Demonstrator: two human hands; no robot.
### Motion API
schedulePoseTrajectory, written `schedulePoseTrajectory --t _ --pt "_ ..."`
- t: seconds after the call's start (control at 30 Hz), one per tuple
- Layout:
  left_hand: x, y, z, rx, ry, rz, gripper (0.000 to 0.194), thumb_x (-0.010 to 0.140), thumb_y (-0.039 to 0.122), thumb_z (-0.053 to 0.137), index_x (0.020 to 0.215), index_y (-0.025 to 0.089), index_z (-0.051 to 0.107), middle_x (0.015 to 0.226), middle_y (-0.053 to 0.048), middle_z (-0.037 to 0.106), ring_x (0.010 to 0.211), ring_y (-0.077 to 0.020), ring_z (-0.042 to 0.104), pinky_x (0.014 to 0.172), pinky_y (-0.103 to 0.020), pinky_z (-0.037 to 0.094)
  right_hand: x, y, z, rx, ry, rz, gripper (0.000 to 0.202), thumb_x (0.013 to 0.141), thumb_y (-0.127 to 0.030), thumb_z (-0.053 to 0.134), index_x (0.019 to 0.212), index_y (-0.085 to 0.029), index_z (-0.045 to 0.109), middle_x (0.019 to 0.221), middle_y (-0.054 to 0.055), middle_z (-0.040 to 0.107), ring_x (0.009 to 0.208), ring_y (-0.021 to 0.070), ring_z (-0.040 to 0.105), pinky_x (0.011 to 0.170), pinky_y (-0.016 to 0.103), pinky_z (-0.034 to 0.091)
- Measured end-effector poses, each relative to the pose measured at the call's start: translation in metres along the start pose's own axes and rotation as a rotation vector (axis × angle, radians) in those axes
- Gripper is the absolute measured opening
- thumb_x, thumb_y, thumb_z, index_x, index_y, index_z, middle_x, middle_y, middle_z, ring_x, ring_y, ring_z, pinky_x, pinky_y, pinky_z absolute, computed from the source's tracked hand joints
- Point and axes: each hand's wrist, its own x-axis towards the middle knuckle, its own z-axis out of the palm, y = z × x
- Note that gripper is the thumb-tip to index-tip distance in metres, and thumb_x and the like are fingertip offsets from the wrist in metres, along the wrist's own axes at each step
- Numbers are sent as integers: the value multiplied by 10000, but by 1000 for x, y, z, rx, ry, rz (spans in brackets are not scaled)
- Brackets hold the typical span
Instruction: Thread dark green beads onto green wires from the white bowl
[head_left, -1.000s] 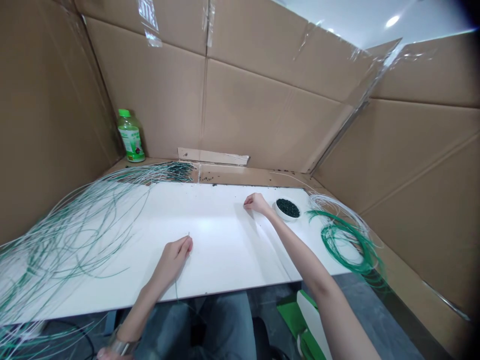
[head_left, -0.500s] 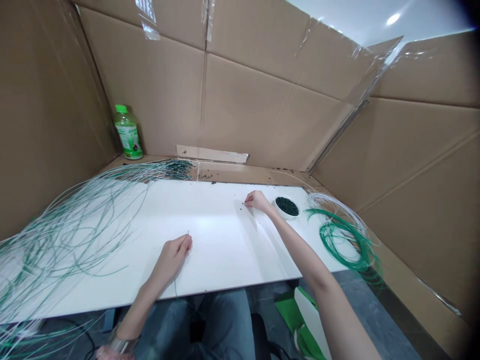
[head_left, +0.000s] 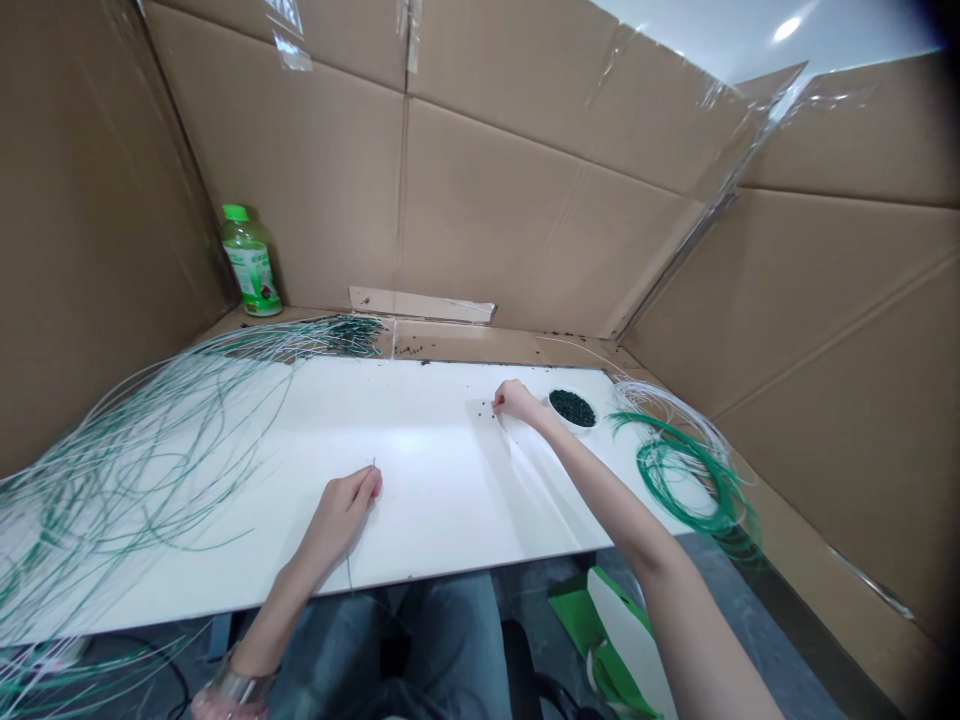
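A white table stands before taped cardboard walls, a ceiling light above. On or beside it: one bottle, one bowl of dark beads, two coils, one green, one white, and one bundle of uncountable strands. The left hand has its grip pinched on one wire, its tip upright above the fingers. The right hand, by three loose beads, has its fingertips bunched; whether they hold one, I cannot tell.
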Motion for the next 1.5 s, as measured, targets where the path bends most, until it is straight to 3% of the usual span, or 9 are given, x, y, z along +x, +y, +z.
schedulePoseTrajectory --t 0.57,0.97,1.5 --pt "0 3 0 18 4 2 425 856 505 312 586 191 408 506 37 387 519 -138 401 567 -250 285 0 9 -6 46 10 -44 278 893 -325 548 1109 -154 582 1143 70 592 952 183 603 797 356 529" --pt "0 3 0 27 14 7 420 855 498 322 579 193 405 508 32 403 524 -143 407 568 -252 292 4 12 2 91 64 5 290 896 -322 545 1128 -150 566 1140 76 589 959 183 603 807 370 528" --pt "-1 2 -1 28 4 9 409 867 477 320 585 191 396 511 39 384 525 -136 399 569 -250 279 3 13 2 5 99 -26 293 901 -330 537 1133 -153 561 1140 78 588 972 184 600 829 386 520"
